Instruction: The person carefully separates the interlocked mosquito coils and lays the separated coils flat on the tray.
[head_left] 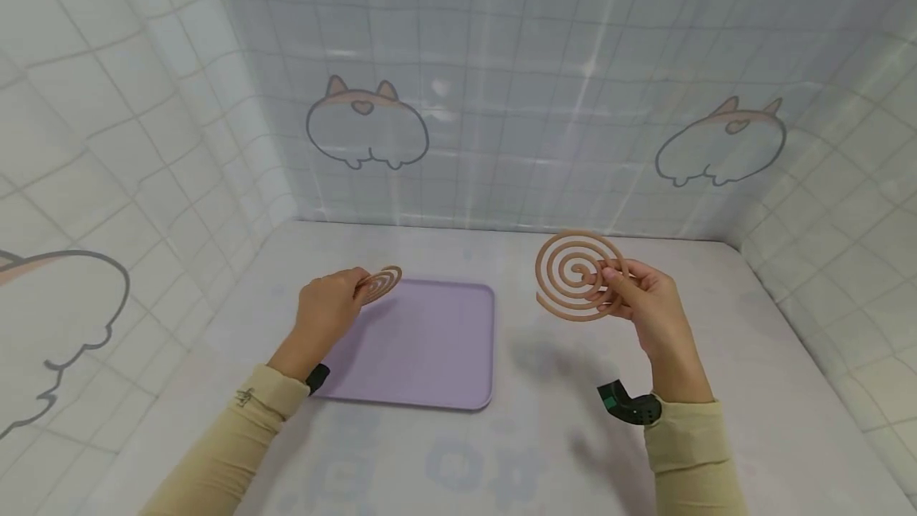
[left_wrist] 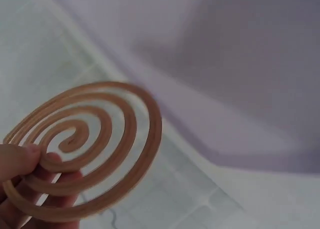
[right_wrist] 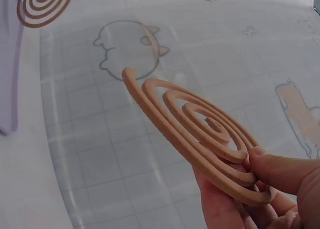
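My left hand [head_left: 329, 301] pinches a brown mosquito coil [left_wrist: 132, 131] by its edge, thumb on one face and fingers behind. In the head view this coil is tilted, seen nearly side-on, over the upper left part of a lilac tray [head_left: 430, 341]. To the right of the tray, my right hand [head_left: 648, 297] holds a second mosquito coil [head_left: 555, 273] up off the table, its spiral face toward the head camera. The right wrist view shows the thumb pressed on this coil [right_wrist: 172, 134] with the fingers beneath. Both coils are apart from each other.
The lilac tray lies flat on the white table [head_left: 544, 436], left of the middle. Tile-patterned walls with cartoon animal drawings [head_left: 368, 130] enclose the back and both sides. A black band [head_left: 630, 404] sits at the right wrist.
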Demonstrator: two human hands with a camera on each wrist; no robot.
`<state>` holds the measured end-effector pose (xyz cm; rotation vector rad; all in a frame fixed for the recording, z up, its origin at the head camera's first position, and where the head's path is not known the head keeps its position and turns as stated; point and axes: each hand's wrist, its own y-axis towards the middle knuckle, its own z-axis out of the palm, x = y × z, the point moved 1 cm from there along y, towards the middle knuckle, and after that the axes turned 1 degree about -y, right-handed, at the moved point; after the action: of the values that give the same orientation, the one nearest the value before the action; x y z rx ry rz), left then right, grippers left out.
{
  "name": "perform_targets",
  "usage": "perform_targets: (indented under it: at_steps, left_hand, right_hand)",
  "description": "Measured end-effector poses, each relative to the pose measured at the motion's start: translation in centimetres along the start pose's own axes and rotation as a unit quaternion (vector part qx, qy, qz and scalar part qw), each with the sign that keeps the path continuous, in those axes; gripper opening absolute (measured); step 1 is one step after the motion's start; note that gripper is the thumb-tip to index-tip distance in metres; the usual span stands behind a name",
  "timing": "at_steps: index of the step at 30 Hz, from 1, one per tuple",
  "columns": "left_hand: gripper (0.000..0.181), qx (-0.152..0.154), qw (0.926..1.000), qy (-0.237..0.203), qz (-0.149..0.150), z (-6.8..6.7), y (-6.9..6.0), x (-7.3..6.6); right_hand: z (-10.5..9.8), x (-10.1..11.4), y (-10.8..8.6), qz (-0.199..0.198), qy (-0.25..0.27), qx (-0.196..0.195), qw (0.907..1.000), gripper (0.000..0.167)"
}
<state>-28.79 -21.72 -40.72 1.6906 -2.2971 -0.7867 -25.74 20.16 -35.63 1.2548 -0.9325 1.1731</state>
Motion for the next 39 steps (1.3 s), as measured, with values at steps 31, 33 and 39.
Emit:
perform_targets:
  at_steps: [31,33,39]
  left_hand:
    - [0.029,0.083,0.9861,0.067,0.127,3.8,-4.6,-1.0]
    - [0.029,0.091,0.9854,0.072,0.125,3.7,-4.8,-1.0]
    - [0.028,0.096,0.9837,0.085,0.126,3.2,-5.3,-1.6]
  right_hand:
    - [0.3,0.0,-0.4,-0.027,0.032,-0.032,0.9986,0.009]
    - [0.4,0.0,-0.5,-0.027,0.026,-0.032,0.9988,0.009]
    - [0.6,-0.2,-0.5,-0.021,0.003,-0.028,0.9994,0.012]
